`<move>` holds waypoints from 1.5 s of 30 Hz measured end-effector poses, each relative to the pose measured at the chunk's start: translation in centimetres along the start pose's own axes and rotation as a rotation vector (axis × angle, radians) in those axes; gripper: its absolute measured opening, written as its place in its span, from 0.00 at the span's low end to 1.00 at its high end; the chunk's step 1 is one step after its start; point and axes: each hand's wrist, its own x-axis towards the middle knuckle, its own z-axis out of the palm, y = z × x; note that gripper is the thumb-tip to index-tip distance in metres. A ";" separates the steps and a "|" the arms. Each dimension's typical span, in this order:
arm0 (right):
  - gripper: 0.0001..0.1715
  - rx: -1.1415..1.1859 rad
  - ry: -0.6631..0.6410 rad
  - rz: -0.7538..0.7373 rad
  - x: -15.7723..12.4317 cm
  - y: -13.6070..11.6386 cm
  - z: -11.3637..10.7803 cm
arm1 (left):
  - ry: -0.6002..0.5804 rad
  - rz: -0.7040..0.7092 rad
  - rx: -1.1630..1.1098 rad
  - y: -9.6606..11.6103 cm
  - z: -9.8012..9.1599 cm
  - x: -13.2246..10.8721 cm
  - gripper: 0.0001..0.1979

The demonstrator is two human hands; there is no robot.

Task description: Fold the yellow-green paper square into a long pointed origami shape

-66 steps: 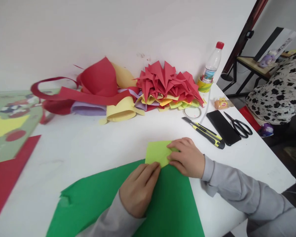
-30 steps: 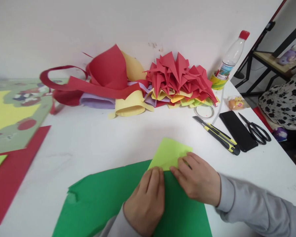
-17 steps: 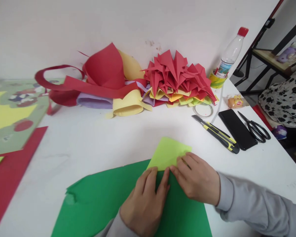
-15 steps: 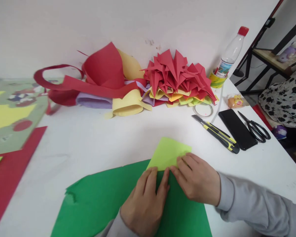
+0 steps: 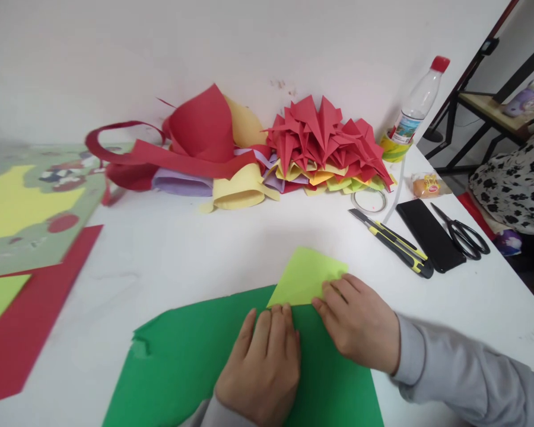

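Note:
A folded light-green paper (image 5: 305, 276) lies on the white table (image 5: 182, 249), partly over a large dark-green sheet (image 5: 182, 367). My left hand (image 5: 262, 362) rests flat with fingers together, fingertips pressing the paper's near edge. My right hand (image 5: 360, 323) lies beside it, fingers pressing down on the paper's right corner. Grey sleeves cover both wrists.
Folded red paper shapes (image 5: 324, 136) and rolled red, yellow and purple sheets (image 5: 204, 154) line the wall. At the right lie a tape roll (image 5: 368, 200), utility knife (image 5: 394, 242), black phone (image 5: 429, 234), scissors (image 5: 460, 237), bottle (image 5: 416, 101). Red sheet (image 5: 31, 332) at left.
My left fingers, spread half a second ago, have drawn together on the paper's near edge. The view has shifted slightly; the paper and my right hand stay in place.

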 end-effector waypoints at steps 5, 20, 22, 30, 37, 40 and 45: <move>0.12 -0.011 -0.004 -0.001 0.0 0.0 0.1 | 0.125 -0.077 -0.148 2.1 -0.1 -0.3 0.12; 0.16 -0.036 -0.036 0.012 0.1 0.1 -0.3 | -0.115 -0.135 -0.146 2.0 -0.4 -0.6 0.23; 0.16 -0.039 -0.035 0.013 0.1 0.1 -0.2 | -0.151 -0.154 -0.138 2.1 -0.5 -0.6 0.23; 0.13 -0.029 -0.032 0.013 0.1 0.2 -0.1 | -0.124 -0.172 -0.100 1.9 -1.1 -0.7 0.26; 0.14 -0.041 -0.036 0.008 0.0 -0.1 0.0 | -0.134 -0.229 -0.315 2.5 -0.3 -0.5 0.26; 0.15 -0.060 0.027 -0.037 -0.3 0.0 0.2 | -0.158 -0.280 -0.337 2.7 -0.1 -0.5 0.26; 0.15 -0.048 0.132 -0.115 -1.0 0.0 0.4 | -0.178 -0.277 -0.341 1.7 -0.4 0.0 0.25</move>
